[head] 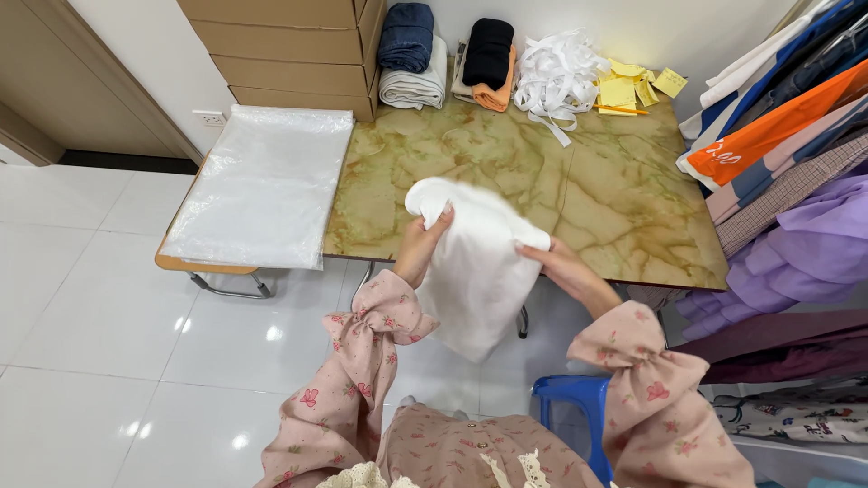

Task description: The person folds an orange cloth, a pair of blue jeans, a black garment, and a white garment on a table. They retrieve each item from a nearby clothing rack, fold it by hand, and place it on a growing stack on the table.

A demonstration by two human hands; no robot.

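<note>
Head view looks down past my pink flowered sleeves (362,361) to both my hands, which are apart and each closed on a white cloth (475,271). My left hand (421,244) pinches the cloth's upper left edge, fingers curled over the top. My right hand (565,268) grips its right side, fingers tucked under the fabric. Held in the air between them, the cloth hangs over the near edge of the bench (597,199), its lower end pointing down toward my lap and clear of the floor (108,307).

On the marbled green-and-tan bench top, at the far side against the wall, sit folded stacks: a blue one on a white one (411,54), then a black one on an orange one (489,59). Just beside those lies a heap of white strips (556,77), and next to it some yellow paper slips (633,89). Left of the bench, a lower table carries a pile of clear plastic bags (262,181). Cardboard boxes (289,45) are stacked behind it. Hanging clothes (796,181) in orange, blue, and purple crowd the right side. A blue stool (570,402) stands near my right sleeve.
</note>
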